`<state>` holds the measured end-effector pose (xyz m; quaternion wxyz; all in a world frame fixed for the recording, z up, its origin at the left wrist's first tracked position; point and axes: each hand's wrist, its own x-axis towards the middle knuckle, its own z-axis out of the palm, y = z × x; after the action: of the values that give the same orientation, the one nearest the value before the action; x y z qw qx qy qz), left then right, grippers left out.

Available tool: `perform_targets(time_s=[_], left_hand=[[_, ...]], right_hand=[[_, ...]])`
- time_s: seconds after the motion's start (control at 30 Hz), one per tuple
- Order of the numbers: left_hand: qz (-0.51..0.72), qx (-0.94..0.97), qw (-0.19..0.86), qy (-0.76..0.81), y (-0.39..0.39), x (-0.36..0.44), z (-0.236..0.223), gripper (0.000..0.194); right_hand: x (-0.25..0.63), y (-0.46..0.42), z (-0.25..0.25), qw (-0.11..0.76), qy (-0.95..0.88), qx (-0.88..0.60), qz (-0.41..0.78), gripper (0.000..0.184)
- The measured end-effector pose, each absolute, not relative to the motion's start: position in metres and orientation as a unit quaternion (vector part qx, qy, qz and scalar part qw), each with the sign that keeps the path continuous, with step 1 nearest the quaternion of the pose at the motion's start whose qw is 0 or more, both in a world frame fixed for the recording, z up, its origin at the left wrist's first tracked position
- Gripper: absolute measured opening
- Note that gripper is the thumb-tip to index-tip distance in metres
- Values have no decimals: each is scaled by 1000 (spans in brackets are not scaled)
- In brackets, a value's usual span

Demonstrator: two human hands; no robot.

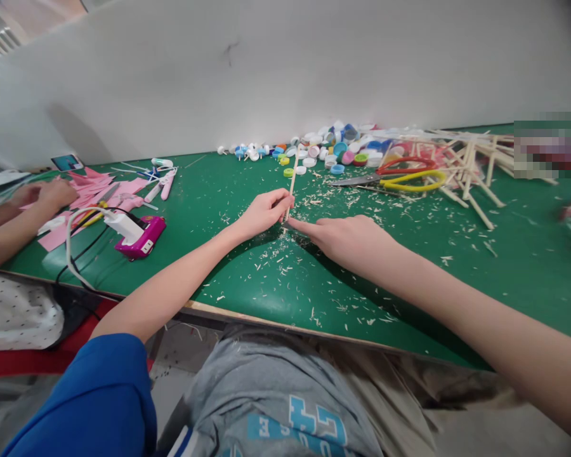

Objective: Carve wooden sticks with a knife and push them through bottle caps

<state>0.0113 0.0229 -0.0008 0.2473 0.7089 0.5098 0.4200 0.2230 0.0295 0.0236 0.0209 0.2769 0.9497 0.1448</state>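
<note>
My left hand (271, 209) pinches a thin, pale wooden stick (292, 178) near its lower end, so the stick stands almost upright over the table. My right hand (347, 238) is closed, its index finger stretched out toward the foot of the stick. Under that fingertip shows a small dark blade (286, 224), which looks close to or touching the stick; the rest of it is hidden by the hand. Wood shavings (283, 270) lie scattered beneath and around both hands on the green table (252, 279).
Behind my hands lie many bottle caps (337, 152). Scissors (409, 178) with red and yellow handles rest beside a pile of wooden sticks (471, 165). At left are a magenta power adapter (140, 238) with cables, pink sheets (92, 184) and another person's hands (47, 192).
</note>
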Motion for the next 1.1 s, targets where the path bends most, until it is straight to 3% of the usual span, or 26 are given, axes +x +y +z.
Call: perform_targets(time_s=[0.2, 0.47, 0.77, 1.1], left_hand=[[420, 709, 246, 511, 25, 9, -3, 22], [414, 712, 233, 516, 24, 11, -3, 23], [415, 706, 243, 520, 23, 11, -2, 23], [418, 702, 247, 521, 22, 12, 0, 23]], right_hand=[[223, 31, 25, 49, 960, 257, 99, 49], [223, 24, 25, 27, 944, 289, 153, 63], [224, 29, 23, 33, 961, 255, 102, 52], [224, 26, 24, 31, 947, 278, 156, 66]])
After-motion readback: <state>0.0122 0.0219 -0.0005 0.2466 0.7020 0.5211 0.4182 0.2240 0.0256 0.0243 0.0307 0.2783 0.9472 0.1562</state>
